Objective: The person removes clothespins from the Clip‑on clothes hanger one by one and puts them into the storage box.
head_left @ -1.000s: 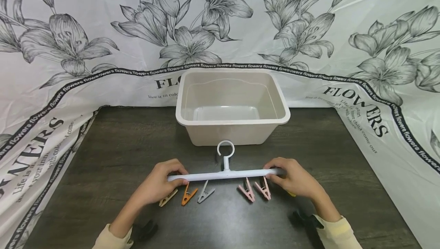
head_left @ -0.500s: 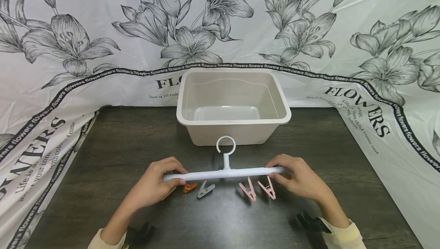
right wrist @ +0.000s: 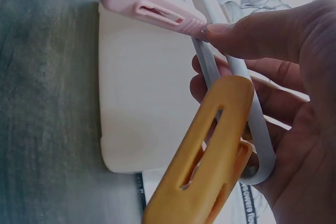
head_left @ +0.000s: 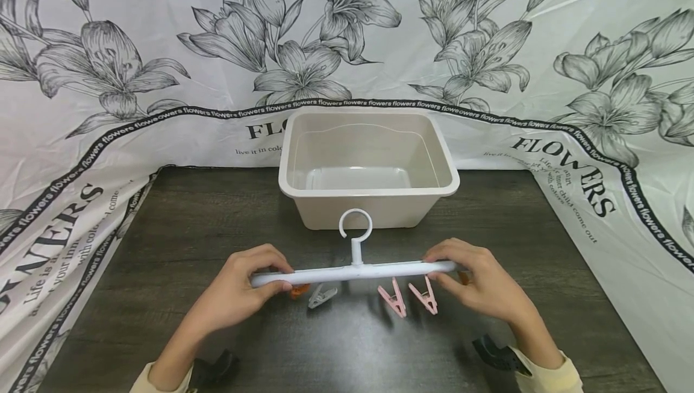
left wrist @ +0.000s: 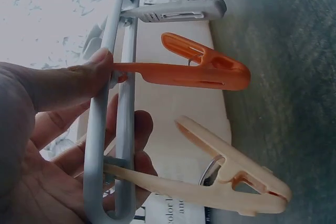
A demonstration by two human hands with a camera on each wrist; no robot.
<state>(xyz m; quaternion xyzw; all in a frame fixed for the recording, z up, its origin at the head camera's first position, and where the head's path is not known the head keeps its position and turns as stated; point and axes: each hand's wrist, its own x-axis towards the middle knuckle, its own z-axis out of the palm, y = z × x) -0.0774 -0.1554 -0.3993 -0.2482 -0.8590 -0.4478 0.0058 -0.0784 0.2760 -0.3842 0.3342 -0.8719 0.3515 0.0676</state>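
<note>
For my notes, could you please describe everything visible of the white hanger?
The white hanger looks plastic: a two-railed bar with rounded ends and an open hook mid-bar. It is nearly level above the table, in front of the bin; the left hand and right hand grip its ends, and clips of several colours hang from it.

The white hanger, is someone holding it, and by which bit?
Yes. The left hand grips the white hanger near one end of its bar, the right hand near the other.
</note>
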